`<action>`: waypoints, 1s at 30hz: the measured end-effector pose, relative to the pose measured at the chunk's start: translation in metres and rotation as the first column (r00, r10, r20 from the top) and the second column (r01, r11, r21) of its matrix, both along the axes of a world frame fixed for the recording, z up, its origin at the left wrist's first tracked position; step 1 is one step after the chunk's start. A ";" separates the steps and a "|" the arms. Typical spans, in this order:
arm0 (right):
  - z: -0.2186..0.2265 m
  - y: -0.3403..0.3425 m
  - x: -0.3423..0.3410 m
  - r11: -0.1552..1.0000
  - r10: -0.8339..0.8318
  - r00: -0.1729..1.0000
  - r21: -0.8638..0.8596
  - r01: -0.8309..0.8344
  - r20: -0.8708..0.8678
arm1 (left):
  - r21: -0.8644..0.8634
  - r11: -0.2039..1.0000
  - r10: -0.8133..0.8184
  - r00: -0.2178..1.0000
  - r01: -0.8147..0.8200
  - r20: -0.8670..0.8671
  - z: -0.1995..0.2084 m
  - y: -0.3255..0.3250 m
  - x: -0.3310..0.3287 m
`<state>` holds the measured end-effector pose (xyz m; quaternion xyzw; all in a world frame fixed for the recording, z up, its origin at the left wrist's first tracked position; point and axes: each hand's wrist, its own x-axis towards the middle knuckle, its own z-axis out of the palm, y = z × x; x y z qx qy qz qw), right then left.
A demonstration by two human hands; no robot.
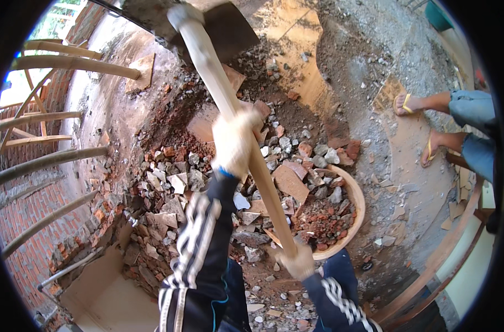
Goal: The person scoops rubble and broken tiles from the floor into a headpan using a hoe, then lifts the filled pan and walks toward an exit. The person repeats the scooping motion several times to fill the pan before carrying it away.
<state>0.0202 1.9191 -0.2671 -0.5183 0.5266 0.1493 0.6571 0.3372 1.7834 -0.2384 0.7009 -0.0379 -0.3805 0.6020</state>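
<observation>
Both my hands are closed round the wooden handle of a hoe (274, 205), which slants up and away to the left. My left hand (235, 141), blurred by motion, grips it about midway. Lower down, my right hand (297, 260) holds the near end of the handle. At the far end sits the broad dark blade (230, 30); whether it touches the ground I cannot tell. Beneath the handle spreads a heap of broken bricks, stones and tile pieces (174, 180). A round tan basin (358, 202), partly filled with reddish rubble, stands just right of the handle.
On the right a person in yellow flip-flops (409, 104) and blue denim stands near the heap. Wooden and bamboo poles (50, 160) lean along the brick wall (36, 221) at left. A pale slab (105, 293) lies at lower left, and a curved wooden rail (429, 274) crosses lower right.
</observation>
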 end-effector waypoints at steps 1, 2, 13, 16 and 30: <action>-0.035 -0.004 0.034 0.998 -0.032 0.998 -0.057 0.035 0.045 | -0.044 0.998 0.051 0.998 -0.049 0.041 -0.018 -0.014 0.024; -0.058 -0.010 0.053 0.997 -0.053 0.990 -0.041 0.059 0.134 | -0.005 0.999 0.047 0.992 -0.047 0.116 -0.037 -0.027 0.048; 0.022 -0.021 0.064 0.965 -0.175 0.980 0.215 0.152 0.093 | 0.332 0.942 -0.106 0.981 0.047 0.163 -0.131 -0.029 0.087; 0.083 -0.042 0.042 0.987 0.057 0.998 0.150 -0.057 0.007 | 0.331 0.943 0.052 0.999 -0.044 -0.014 -0.126 -0.003 0.066; 0.237 -0.040 -0.029 0.936 0.334 0.942 0.123 -0.329 -0.020 | 0.343 0.937 0.187 0.929 -0.071 -0.319 -0.095 0.109 -0.048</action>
